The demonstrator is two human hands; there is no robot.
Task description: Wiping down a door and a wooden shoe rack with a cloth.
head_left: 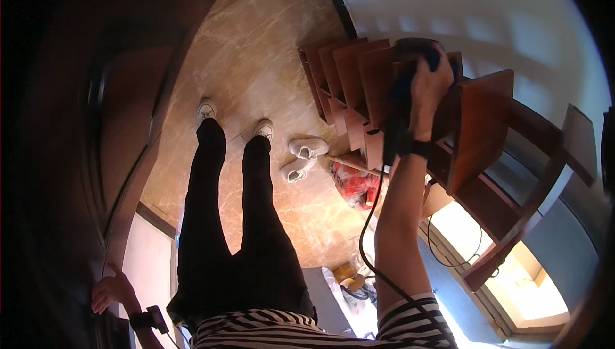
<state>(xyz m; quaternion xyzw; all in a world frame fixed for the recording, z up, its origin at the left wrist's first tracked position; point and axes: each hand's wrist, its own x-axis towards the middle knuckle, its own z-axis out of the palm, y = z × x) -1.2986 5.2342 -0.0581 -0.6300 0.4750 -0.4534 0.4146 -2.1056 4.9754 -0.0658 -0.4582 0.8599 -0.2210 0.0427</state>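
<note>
My right hand (432, 86) is stretched over the upper part of a brown wooden shelf rack (368, 73). Its fingers close on a dark blue-black item (418, 48) with a rounded outline; blur and shadow hide what kind it is. A black band with a cable circles that wrist. Down at the lower left, my left hand (112, 290) is held with the thumb apart from the fingers, empty, beside a dark wooden door (131, 157); whether it touches the door I cannot tell.
A pair of white shoes (307, 148) lies on the marbled floor by the rack. Next to them are a red-and-white bundle (354, 185) and a wooden stick (349, 164). A curved wooden part (538, 189) juts out at the right. A pale wall (487, 22) stands behind the rack.
</note>
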